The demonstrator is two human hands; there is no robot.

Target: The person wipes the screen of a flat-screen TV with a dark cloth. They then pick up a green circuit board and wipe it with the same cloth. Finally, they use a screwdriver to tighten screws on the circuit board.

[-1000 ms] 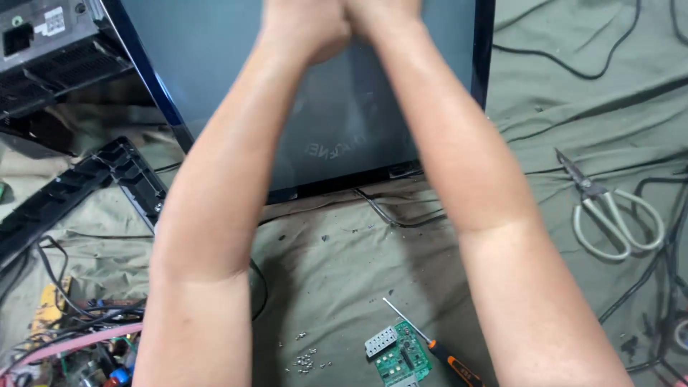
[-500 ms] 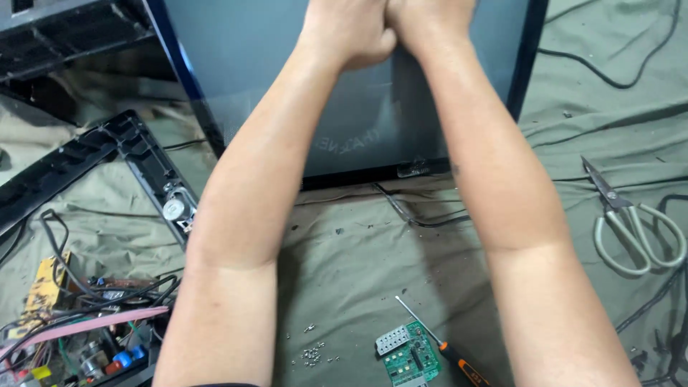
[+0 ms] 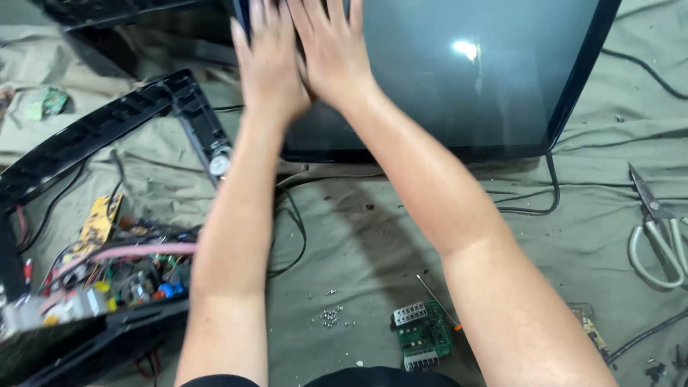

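Note:
A dark grey television screen (image 3: 466,86) in a black frame lies face up on a green-grey cloth. Both my arms reach forward onto its left part. My left hand (image 3: 269,64) lies flat at the screen's left edge, fingers stretched out and slightly blurred. My right hand (image 3: 330,50) lies flat right beside it, touching it, with its fingers spread on the glass. Neither hand holds anything.
A black plastic bezel (image 3: 107,129) with a small speaker lies at the left. An opened chassis with circuit boards and coloured wires (image 3: 107,276) sits at the lower left. Near me lie a green circuit board (image 3: 423,337), a screwdriver (image 3: 438,302) and loose screws (image 3: 331,315). Scissors (image 3: 656,229) and black cables are at the right.
My hands were bunched close together on the screen; now they lie flat with fingers spread at its left part. The view has shifted, so the screen sits further right.

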